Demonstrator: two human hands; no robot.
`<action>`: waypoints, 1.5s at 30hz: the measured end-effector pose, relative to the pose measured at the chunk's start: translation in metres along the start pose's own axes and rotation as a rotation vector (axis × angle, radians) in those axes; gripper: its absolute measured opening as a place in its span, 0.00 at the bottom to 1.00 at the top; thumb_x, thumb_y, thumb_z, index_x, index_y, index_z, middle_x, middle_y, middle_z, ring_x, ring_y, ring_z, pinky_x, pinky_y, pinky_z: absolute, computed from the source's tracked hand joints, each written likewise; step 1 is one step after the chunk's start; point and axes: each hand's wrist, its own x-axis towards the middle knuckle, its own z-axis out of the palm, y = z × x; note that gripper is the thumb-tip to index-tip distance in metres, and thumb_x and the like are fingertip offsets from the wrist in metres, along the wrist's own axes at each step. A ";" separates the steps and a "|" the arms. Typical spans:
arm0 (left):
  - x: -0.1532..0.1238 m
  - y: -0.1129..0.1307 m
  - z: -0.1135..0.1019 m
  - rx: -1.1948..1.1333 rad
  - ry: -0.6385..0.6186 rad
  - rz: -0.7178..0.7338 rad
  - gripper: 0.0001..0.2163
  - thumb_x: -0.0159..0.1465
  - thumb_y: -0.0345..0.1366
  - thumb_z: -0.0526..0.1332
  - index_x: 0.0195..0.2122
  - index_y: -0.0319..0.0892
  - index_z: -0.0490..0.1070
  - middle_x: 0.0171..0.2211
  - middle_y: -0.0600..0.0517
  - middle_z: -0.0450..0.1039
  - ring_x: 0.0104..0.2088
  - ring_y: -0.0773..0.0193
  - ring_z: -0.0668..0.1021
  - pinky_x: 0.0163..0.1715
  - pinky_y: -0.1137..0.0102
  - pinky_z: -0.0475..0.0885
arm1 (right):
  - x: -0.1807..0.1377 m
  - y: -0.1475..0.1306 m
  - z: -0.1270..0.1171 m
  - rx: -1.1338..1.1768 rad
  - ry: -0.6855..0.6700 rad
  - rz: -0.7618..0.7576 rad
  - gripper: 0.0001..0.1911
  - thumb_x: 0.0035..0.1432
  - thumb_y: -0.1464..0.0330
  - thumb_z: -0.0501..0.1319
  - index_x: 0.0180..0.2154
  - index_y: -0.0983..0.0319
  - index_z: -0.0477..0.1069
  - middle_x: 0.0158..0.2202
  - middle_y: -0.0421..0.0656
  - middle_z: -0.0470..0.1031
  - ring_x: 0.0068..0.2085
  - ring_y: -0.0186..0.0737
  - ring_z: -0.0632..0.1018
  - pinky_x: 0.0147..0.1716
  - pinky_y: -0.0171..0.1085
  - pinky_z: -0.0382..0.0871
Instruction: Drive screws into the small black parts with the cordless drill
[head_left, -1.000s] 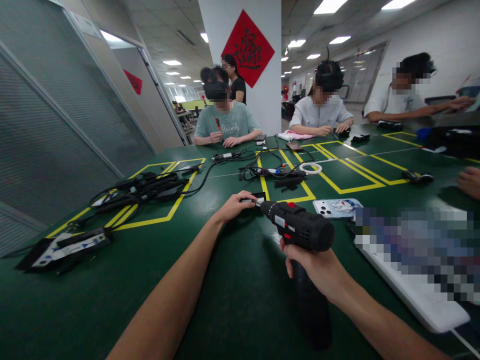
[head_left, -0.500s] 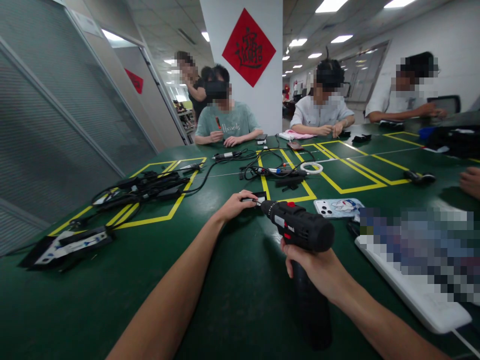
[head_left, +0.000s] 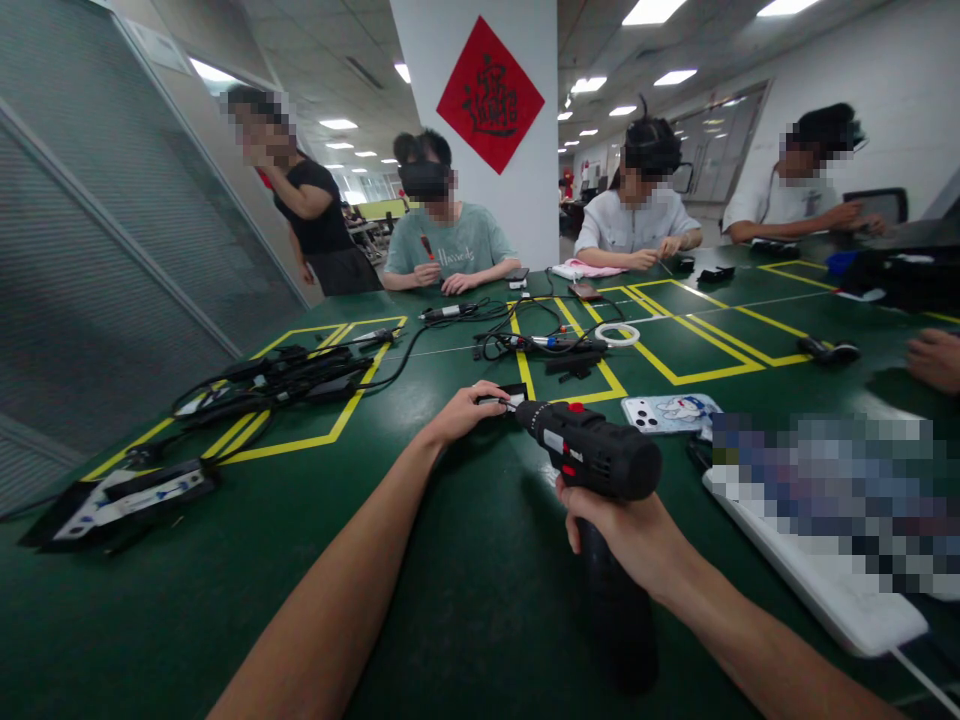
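My right hand (head_left: 615, 515) is wrapped round the grip of a black cordless drill (head_left: 600, 450) with red details. The drill lies nearly level above the table and points left and away from me. Its chuck and bit meet a small black part (head_left: 514, 391) on the table, whose exact kind I cannot make out. My left hand (head_left: 469, 412) is closed at that part, thumb and fingers pinching it beside the bit tip. The fingers and the drill's nose hide most of the part.
Black cables (head_left: 300, 375) lie tangled on the left of the green table, with more cables (head_left: 536, 340) beyond my hands. A patterned phone (head_left: 667, 412) and a white power bank-like slab (head_left: 817, 570) lie to the right. Several people sit across the table; one person (head_left: 315, 200) stands behind.
The view has shifted slightly, moving the tabletop things left. The standing person has moved left, out from behind the seated person. My hands and the drill keep their places at the black part.
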 end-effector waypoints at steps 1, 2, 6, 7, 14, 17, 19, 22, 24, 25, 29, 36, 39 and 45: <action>0.000 0.000 0.000 0.000 0.001 0.000 0.13 0.53 0.42 0.62 0.39 0.45 0.76 0.45 0.50 0.70 0.49 0.56 0.70 0.54 0.62 0.60 | 0.000 0.000 0.000 -0.001 0.005 0.002 0.05 0.52 0.68 0.56 0.31 0.63 0.68 0.17 0.36 0.69 0.21 0.30 0.70 0.24 0.31 0.62; 0.000 0.000 0.000 -0.001 0.001 0.001 0.13 0.53 0.42 0.62 0.39 0.45 0.76 0.45 0.50 0.70 0.49 0.57 0.70 0.54 0.62 0.60 | 0.000 0.000 0.000 -0.002 0.009 0.005 0.05 0.52 0.68 0.56 0.31 0.63 0.68 0.16 0.36 0.69 0.20 0.30 0.69 0.24 0.30 0.62; 0.000 0.000 0.000 -0.003 -0.002 0.001 0.14 0.53 0.42 0.62 0.39 0.45 0.75 0.46 0.50 0.69 0.49 0.57 0.71 0.53 0.63 0.61 | 0.000 0.002 0.000 0.006 0.001 -0.001 0.05 0.52 0.68 0.56 0.30 0.63 0.68 0.16 0.36 0.69 0.20 0.30 0.70 0.23 0.30 0.62; 0.000 0.000 0.000 -0.002 -0.002 0.001 0.14 0.53 0.42 0.62 0.39 0.45 0.75 0.46 0.50 0.69 0.49 0.57 0.70 0.53 0.63 0.61 | 0.000 0.002 0.000 0.010 -0.002 -0.010 0.05 0.52 0.68 0.56 0.31 0.63 0.68 0.16 0.36 0.69 0.20 0.31 0.70 0.24 0.30 0.62; 0.000 0.001 0.000 0.004 0.002 -0.002 0.13 0.53 0.41 0.62 0.39 0.45 0.76 0.45 0.50 0.70 0.49 0.57 0.70 0.53 0.62 0.61 | 0.001 0.004 -0.001 0.033 -0.012 -0.023 0.05 0.51 0.69 0.56 0.32 0.63 0.68 0.18 0.36 0.69 0.21 0.32 0.70 0.26 0.32 0.64; 0.000 0.002 0.000 0.005 -0.001 0.001 0.13 0.53 0.41 0.62 0.38 0.45 0.76 0.44 0.50 0.70 0.48 0.57 0.70 0.53 0.62 0.61 | 0.001 0.002 -0.001 0.048 -0.022 -0.019 0.06 0.51 0.69 0.56 0.32 0.63 0.68 0.17 0.36 0.68 0.22 0.33 0.71 0.27 0.34 0.65; 0.000 0.002 0.000 0.007 -0.004 0.002 0.13 0.53 0.41 0.62 0.38 0.45 0.76 0.44 0.50 0.70 0.48 0.57 0.71 0.53 0.63 0.61 | 0.000 0.000 -0.001 0.051 -0.029 -0.009 0.06 0.50 0.69 0.57 0.33 0.63 0.68 0.18 0.37 0.68 0.22 0.34 0.71 0.27 0.35 0.66; 0.000 0.003 -0.001 0.011 -0.006 0.002 0.13 0.53 0.41 0.62 0.39 0.45 0.76 0.44 0.50 0.70 0.48 0.57 0.71 0.53 0.63 0.61 | -0.001 -0.002 -0.002 0.044 -0.028 0.000 0.06 0.50 0.69 0.56 0.32 0.63 0.68 0.19 0.37 0.69 0.22 0.34 0.71 0.27 0.34 0.66; 0.000 0.003 -0.001 0.013 -0.008 0.004 0.13 0.53 0.41 0.62 0.39 0.45 0.76 0.44 0.50 0.70 0.48 0.57 0.71 0.53 0.63 0.61 | -0.001 -0.001 -0.002 0.050 -0.028 -0.010 0.07 0.50 0.69 0.56 0.33 0.63 0.68 0.19 0.37 0.69 0.22 0.34 0.71 0.27 0.34 0.66; 0.000 0.002 -0.001 0.013 -0.008 0.006 0.13 0.53 0.41 0.62 0.39 0.45 0.76 0.45 0.50 0.70 0.48 0.57 0.70 0.53 0.63 0.61 | -0.001 0.000 -0.001 0.060 -0.027 -0.017 0.07 0.50 0.69 0.56 0.34 0.63 0.68 0.19 0.37 0.69 0.21 0.33 0.71 0.27 0.34 0.66; 0.000 0.001 -0.001 0.011 -0.008 0.016 0.13 0.53 0.41 0.62 0.39 0.45 0.76 0.45 0.50 0.70 0.48 0.57 0.71 0.53 0.63 0.61 | -0.001 -0.001 -0.002 0.072 -0.023 -0.017 0.07 0.50 0.69 0.57 0.34 0.64 0.68 0.21 0.38 0.71 0.22 0.33 0.72 0.27 0.34 0.66; -0.001 0.002 -0.001 0.014 -0.013 0.014 0.13 0.54 0.42 0.62 0.39 0.44 0.75 0.45 0.50 0.70 0.48 0.58 0.71 0.52 0.64 0.61 | -0.002 -0.004 -0.001 0.033 -0.020 -0.002 0.07 0.50 0.68 0.56 0.32 0.64 0.69 0.19 0.37 0.70 0.22 0.34 0.72 0.27 0.34 0.65; -0.001 0.004 -0.001 0.016 -0.018 0.012 0.13 0.53 0.42 0.62 0.39 0.45 0.76 0.45 0.50 0.70 0.48 0.58 0.71 0.52 0.64 0.61 | -0.002 -0.003 0.000 0.000 -0.004 0.003 0.07 0.50 0.68 0.56 0.31 0.64 0.69 0.18 0.38 0.69 0.22 0.33 0.71 0.27 0.33 0.64; -0.001 0.006 -0.001 0.021 -0.016 0.008 0.13 0.53 0.41 0.62 0.39 0.45 0.76 0.45 0.51 0.70 0.48 0.58 0.71 0.53 0.64 0.61 | -0.002 -0.002 0.001 -0.005 -0.014 0.008 0.07 0.51 0.68 0.56 0.32 0.63 0.69 0.18 0.37 0.69 0.22 0.33 0.71 0.27 0.33 0.63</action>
